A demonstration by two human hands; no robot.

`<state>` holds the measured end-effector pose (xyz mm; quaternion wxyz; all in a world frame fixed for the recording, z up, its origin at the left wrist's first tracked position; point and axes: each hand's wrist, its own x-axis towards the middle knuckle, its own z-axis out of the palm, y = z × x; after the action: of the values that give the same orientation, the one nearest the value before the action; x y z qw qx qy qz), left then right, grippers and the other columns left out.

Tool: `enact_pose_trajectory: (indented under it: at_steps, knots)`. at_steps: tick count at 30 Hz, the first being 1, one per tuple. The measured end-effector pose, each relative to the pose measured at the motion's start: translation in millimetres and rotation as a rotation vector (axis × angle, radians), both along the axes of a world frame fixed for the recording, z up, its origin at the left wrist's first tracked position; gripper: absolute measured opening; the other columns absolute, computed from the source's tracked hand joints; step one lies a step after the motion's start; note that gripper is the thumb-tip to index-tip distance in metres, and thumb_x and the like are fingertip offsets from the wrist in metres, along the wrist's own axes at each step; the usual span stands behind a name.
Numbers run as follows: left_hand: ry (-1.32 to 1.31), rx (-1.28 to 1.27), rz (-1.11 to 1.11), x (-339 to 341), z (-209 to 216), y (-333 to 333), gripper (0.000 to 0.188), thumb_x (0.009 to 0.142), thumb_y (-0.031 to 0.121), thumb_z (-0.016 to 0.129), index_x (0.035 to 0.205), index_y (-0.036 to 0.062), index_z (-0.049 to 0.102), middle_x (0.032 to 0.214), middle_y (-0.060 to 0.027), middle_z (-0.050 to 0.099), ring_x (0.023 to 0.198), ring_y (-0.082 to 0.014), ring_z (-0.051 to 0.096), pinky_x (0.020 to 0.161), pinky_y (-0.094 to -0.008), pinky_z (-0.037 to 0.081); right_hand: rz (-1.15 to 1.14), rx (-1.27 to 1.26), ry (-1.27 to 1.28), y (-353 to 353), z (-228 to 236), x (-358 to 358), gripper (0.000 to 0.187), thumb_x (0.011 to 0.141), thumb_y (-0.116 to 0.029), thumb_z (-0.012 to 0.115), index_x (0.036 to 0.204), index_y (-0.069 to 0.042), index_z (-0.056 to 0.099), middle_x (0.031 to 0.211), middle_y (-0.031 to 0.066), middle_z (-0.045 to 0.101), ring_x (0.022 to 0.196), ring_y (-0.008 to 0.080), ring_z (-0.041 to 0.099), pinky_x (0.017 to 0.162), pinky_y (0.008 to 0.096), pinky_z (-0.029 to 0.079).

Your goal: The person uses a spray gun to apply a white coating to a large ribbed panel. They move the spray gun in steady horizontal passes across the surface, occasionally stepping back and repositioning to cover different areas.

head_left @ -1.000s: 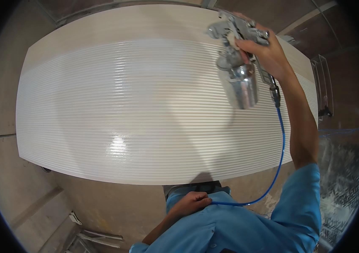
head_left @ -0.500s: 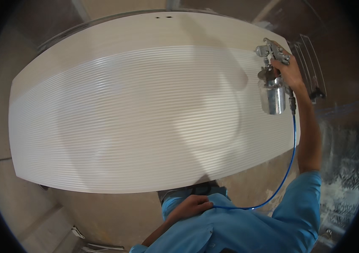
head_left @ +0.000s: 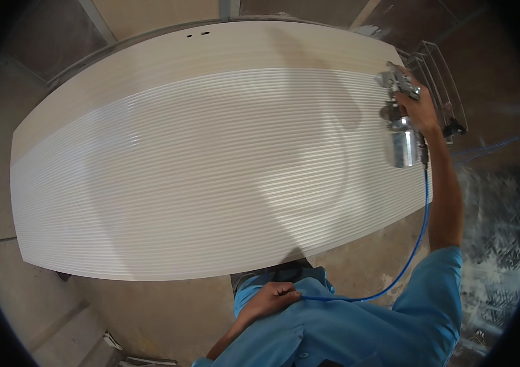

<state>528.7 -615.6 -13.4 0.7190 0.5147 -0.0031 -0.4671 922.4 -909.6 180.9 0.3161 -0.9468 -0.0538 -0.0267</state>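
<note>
**A:** I'm watching from the head camera. Start at the left for me — what's there?

**B:** Bare floor (head_left: 150, 312) at the lower left, dusty and pale. Above it lies the panel (head_left: 211, 171), a long ribbed board, white over most of its face with a plain beige strip along the far edge. It fills the middle from left to right. Two small holes show near its far edge.

**A:** And the hands?

**B:** I see the left hand (head_left: 275, 296) low in the middle, close to the body, just past the near edge of the panel. Its fingers are curled shut around the hose (head_left: 416, 244), a thin blue line that runs from that hand out to the right and then climbs beside the right forearm.

**A:** Where's the spray gun?

**B:** Up at the right end of the panel. The right hand (head_left: 422, 110) has its fingers wrapped tight on the grip of the gun (head_left: 399, 116), a metal one with a shiny cup hanging under it. It's held above the panel's right end. The arm is stretched out straight, sleeve blue.

**A:** Anything further right?

**B:** A wire rack (head_left: 440, 79) just beyond the hand, and below it a patch of floor crusted with white overspray (head_left: 498, 244).
</note>
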Motion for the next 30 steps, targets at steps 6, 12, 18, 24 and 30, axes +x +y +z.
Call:
enact_pose_trajectory:
  at_steps: [6, 12, 18, 24, 30]
  knots:
    - [-0.01, -0.03, 0.108, 16, -12, 86, 0.03, 0.101, 0.028, 0.065, 0.083, 0.0037, 0.062, 0.071, 0.0041, 0.049, 0.072, -0.0049, 0.044, 0.066, -0.0267, 0.04, 0.293, 0.321, 0.174, 208, -28, 23, 0.062, 0.09, -0.003, 0.062, 0.15, -0.004, 0.047, 0.065, -0.0019, 0.053, 0.058, 0.0084, 0.05, 0.056, 0.0265, 0.044]
    - [0.051, -0.121, 0.326, 48, -34, 108, 0.033, 0.101, 0.032, 0.065, 0.083, 0.0037, 0.062, 0.072, 0.0051, 0.051, 0.071, -0.0045, 0.042, 0.063, -0.0261, 0.036, 0.626, 0.317, 0.319, 355, -67, 67, 0.061, 0.088, -0.009, 0.062, 0.147, -0.006, 0.051, 0.063, -0.0015, 0.052, 0.056, 0.0079, 0.047, 0.061, 0.0263, 0.043]
    - [0.104, -0.077, 0.4, 27, -45, 148, 0.032, 0.103, 0.031, 0.064, 0.085, 0.0046, 0.063, 0.072, 0.0059, 0.051, 0.071, -0.0044, 0.043, 0.063, -0.0255, 0.037, 0.774, 0.291, 0.254, 489, -60, 51, 0.053, 0.087, -0.018, 0.064, 0.136, -0.002, 0.058, 0.065, 0.001, 0.057, 0.058, 0.0077, 0.053, 0.058, 0.0291, 0.044]
    - [0.082, -0.16, 0.415, 34, -56, 151, 0.032, 0.103, 0.031, 0.063, 0.085, 0.0044, 0.063, 0.073, 0.0053, 0.052, 0.071, -0.0047, 0.044, 0.063, -0.0258, 0.038, 0.86, 0.285, 0.621, 530, -22, 56, 0.062, 0.086, -0.015, 0.066, 0.146, -0.006, 0.052, 0.094, 0.0097, 0.066, 0.073, 0.0124, 0.06, 0.074, 0.0284, 0.05]
    - [0.038, -0.143, 0.365, 41, -51, 161, 0.033, 0.102, 0.032, 0.064, 0.085, 0.0039, 0.062, 0.072, 0.0039, 0.052, 0.071, -0.0053, 0.044, 0.062, -0.0267, 0.038, 0.716, 0.191, 0.296, 472, -50, 56, 0.058, 0.087, -0.015, 0.064, 0.144, -0.008, 0.055, 0.066, -0.0017, 0.056, 0.055, 0.0072, 0.049, 0.057, 0.0276, 0.043]
